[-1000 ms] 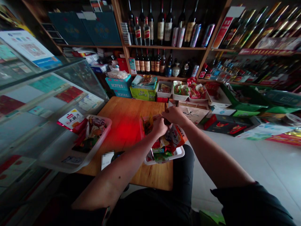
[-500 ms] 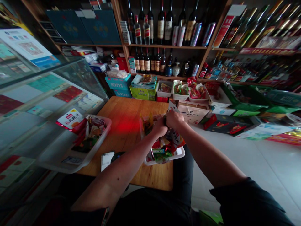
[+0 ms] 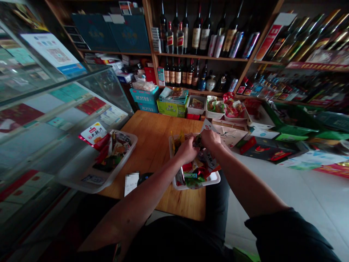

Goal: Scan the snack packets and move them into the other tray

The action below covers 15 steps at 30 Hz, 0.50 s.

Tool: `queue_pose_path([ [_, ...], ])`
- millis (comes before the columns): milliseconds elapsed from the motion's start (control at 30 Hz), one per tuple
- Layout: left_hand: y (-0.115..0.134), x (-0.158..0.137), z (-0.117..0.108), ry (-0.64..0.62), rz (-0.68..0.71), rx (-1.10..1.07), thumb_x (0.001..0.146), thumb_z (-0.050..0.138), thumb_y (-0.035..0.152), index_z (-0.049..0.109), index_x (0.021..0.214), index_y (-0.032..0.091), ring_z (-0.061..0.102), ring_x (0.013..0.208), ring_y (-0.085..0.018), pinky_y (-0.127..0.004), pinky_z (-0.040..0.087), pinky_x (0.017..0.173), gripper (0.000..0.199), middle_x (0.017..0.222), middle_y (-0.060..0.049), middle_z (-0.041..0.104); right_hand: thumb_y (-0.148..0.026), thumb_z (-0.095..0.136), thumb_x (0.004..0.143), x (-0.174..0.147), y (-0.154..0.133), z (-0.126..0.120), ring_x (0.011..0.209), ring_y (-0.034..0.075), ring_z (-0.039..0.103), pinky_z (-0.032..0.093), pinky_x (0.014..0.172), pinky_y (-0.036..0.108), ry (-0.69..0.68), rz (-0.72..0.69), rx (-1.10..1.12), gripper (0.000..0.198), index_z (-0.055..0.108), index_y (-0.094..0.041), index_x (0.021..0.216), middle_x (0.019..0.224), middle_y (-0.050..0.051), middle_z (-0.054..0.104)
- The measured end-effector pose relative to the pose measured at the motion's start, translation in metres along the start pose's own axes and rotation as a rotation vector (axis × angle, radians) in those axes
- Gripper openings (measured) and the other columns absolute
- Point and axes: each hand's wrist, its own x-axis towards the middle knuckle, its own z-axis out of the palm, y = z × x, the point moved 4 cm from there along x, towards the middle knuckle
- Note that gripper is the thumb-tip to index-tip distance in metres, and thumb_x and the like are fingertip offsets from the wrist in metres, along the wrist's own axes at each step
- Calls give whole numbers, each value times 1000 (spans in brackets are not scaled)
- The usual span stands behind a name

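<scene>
My right hand (image 3: pixel 211 140) is closed on a snack packet (image 3: pixel 207 126), whose pale printed end sticks up above the fist. Close beside it, my left hand (image 3: pixel 188 150) has its fingers bent in on the same packet's dark lower part. Both hands are over a white plastic basket (image 3: pixel 215 179) heaped with small snack packets in red, green and yellow wrappers. Part of the heap is hidden under my hands and forearms.
The basket stands on a wooden table (image 3: pixel 152 134). At left, another white basket (image 3: pixel 105 185) holds several packets beside a glass display case (image 3: pixel 109 83). A white card (image 3: pixel 131 183) lies near my left forearm. Shelves of bottles (image 3: pixel 196 36) and snack boxes line the back.
The view has swung a little to the left, so everything appears shifted right. My left hand has drawn slightly away from my right, and its fingers look less tightly curled.
</scene>
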Motion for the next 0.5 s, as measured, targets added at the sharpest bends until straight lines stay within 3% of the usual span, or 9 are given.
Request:
queue_pose_path([
  [233,-1,-53,-40,-33,-36,-227,87,65,17,55,132,19,73,95,-20,-33,61,83,46,139,-15,62,-41,53,94,-20,-12,-28,108,34,69,51,90,39,178,49,-21,43,73,-8,114,111,27,72],
  [367,-8,-89,-77,58,-19,-268,89,66,21,58,128,18,71,97,-18,-33,60,86,40,134,-14,64,-47,49,95,-44,-34,-44,102,35,70,51,85,42,290,12,-21,44,74,-14,111,106,22,73],
  [500,-22,-122,-120,172,-33,-274,90,66,25,60,124,19,70,95,-17,-34,59,88,35,131,-14,65,-44,47,96,-71,-75,-48,95,31,71,51,81,38,324,-89,-8,40,75,-17,105,101,17,74],
])
